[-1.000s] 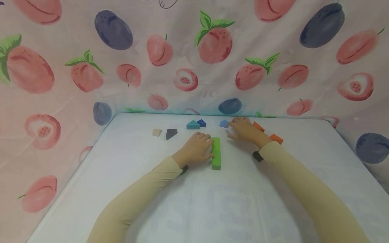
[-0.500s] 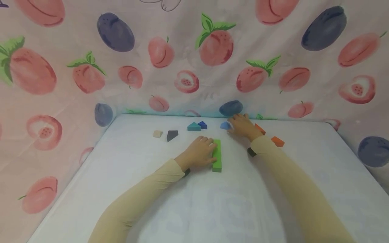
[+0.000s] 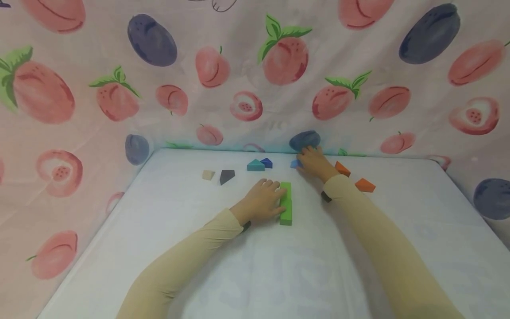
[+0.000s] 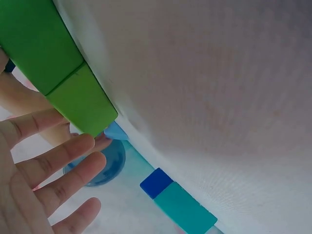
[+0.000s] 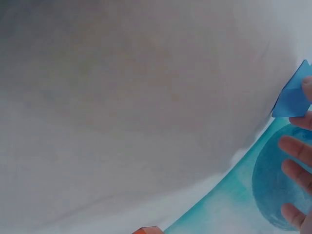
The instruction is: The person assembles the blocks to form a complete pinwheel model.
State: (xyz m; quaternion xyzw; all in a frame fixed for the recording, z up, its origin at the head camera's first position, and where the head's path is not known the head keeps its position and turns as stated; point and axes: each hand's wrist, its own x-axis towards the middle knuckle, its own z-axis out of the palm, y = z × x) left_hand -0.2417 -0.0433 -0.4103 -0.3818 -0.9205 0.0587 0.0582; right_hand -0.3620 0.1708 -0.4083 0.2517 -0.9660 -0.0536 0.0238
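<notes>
Two green blocks (image 3: 286, 215) lie end to end on the white table. My left hand (image 3: 260, 200) is at their left side, thumb and index finger against them in the head view. In the left wrist view its fingers (image 4: 56, 156) are spread and fairly straight beside the nearer end of the green row (image 4: 85, 100). Farther back, my right hand (image 3: 316, 164) pinches a small light blue block (image 3: 295, 163) between thumb and index finger. The right wrist view shows that block's (image 5: 292, 100) pointed shape at the thumb, the other fingers (image 5: 296, 170) held apart from it.
Left of centre at the back are a teal triangular block (image 3: 256, 165) and a dark blue one (image 3: 266, 163). Farther left lie a dark grey block (image 3: 227, 176) and a beige one (image 3: 208, 175). Two orange blocks (image 3: 365, 185) are beside the right forearm. A fruit-patterned cloth (image 3: 275, 110) hangs behind.
My right hand has shifted slightly left over the light blue block, covering more of it. The left hand has closed in on the green blocks, its thumb and index finger now overlapping them.
</notes>
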